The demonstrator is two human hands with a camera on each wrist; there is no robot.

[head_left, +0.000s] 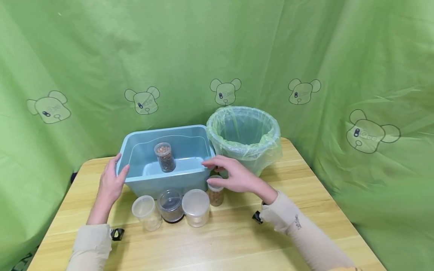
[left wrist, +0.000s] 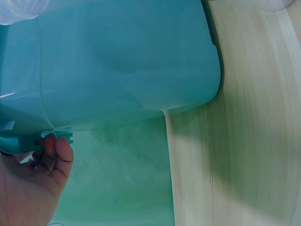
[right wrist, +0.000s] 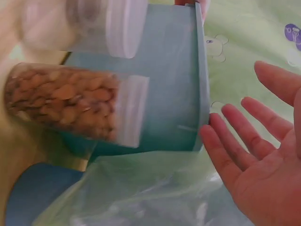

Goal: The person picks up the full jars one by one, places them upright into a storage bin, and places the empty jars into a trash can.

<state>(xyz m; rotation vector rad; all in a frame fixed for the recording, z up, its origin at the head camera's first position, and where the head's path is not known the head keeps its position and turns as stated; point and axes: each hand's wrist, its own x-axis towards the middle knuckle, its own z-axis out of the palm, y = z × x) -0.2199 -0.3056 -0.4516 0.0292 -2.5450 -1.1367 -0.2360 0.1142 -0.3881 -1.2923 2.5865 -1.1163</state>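
Observation:
A light blue plastic tub (head_left: 162, 186) stands at the back of the table, holding one clear lidded jar (head_left: 165, 158) with brown and dark contents. My left hand (head_left: 111, 184) grips the tub's left end, and the left wrist view shows its fingers (left wrist: 63, 148) curled at the clip-like part under the rim. At the opposite end, my right hand (head_left: 237, 175) is spread with fingertips at the rim; touching or just apart I cannot tell. Below that hand stands a narrow jar of brown pieces (right wrist: 63, 101) with a whitish lid, not held.
In front of the tub stand a clear jar (head_left: 146, 214), a dark-lidded jar (head_left: 170, 206) and a white-lidded jar (head_left: 196, 209). A bin with a green bag liner (head_left: 244, 150) is right of the tub. Green curtains (head_left: 190, 56) surround the wooden table (head_left: 203, 248).

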